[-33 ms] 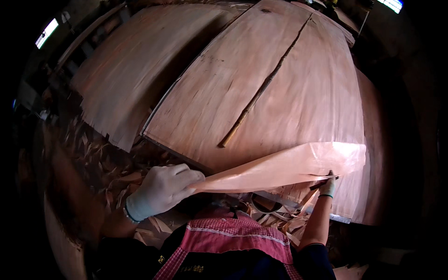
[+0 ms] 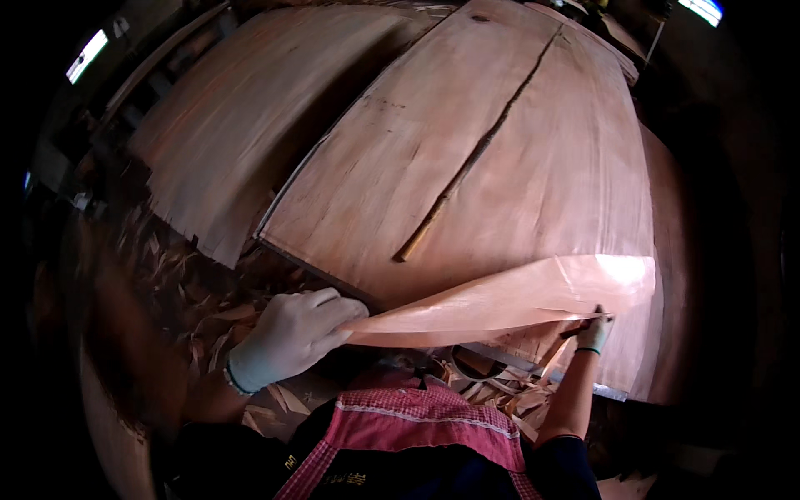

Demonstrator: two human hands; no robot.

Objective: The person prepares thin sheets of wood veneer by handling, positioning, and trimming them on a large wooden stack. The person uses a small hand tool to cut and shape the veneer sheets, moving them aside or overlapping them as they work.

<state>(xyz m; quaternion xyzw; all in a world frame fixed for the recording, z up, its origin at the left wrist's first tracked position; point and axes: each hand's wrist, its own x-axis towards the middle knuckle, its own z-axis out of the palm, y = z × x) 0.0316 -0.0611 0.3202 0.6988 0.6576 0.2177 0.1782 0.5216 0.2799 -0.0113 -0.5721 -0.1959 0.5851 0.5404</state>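
My left hand [image 2: 293, 337], in a white glove with a teal cuff, is closed on the narrow left end of a thin, pale pink veneer sheet [image 2: 508, 296]. The sheet lies folded across the lower part of a large veneer-covered stack [image 2: 533, 192], its wide end at the right. At that end my gloved right hand [image 2: 593, 332] is closed on a dark, narrow tool, probably a blade, at the sheet's lower edge; its exact shape is unclear. A long crooked stick [image 2: 467, 167] rests on the stack beyond the sheet.
Another veneer stack [image 2: 242, 117] stands to the left, across a dark gap, and a further one [image 2: 671, 258] shows at the right. Veneer scraps [image 2: 196, 300] are heaped below and left of the stacks. A round dark opening [image 2: 473, 363] sits under the sheet.
My right hand has shifted very slightly rightward at the sheet's edge. My left hand keeps its grip, and the whole view has moved a few pixels.
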